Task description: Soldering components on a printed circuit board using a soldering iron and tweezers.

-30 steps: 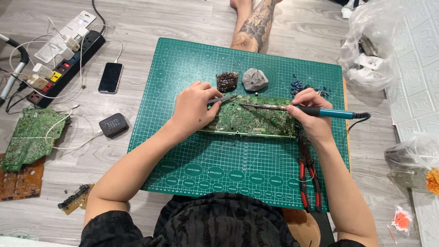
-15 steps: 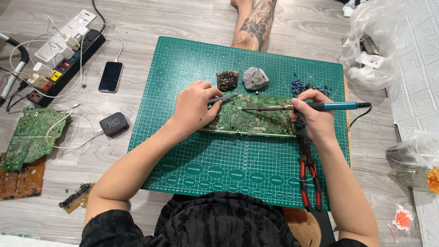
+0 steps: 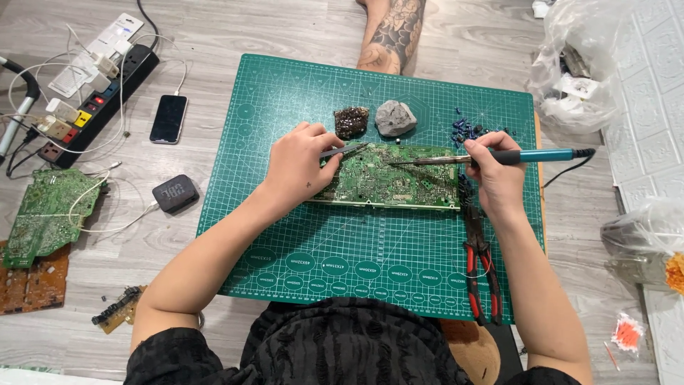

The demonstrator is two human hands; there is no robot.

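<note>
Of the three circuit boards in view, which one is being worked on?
The green circuit board on the cutting mat, between the left hand and right hand. The other green board and the brown board lie untouched on the floor at left.

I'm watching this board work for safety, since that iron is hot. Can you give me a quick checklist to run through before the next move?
1. Right hand holds the soldering iron by its blue handle, away from the metal: ok.
2. Iron tip over the circuit board: ok; touching it: cannot tell.
3. Left hand holds tweezers, fingers away from the tip: ok.
4. Board flat on the green mat: ok.
5. Red pliers lying close under the right forearm: not ok.
</note>
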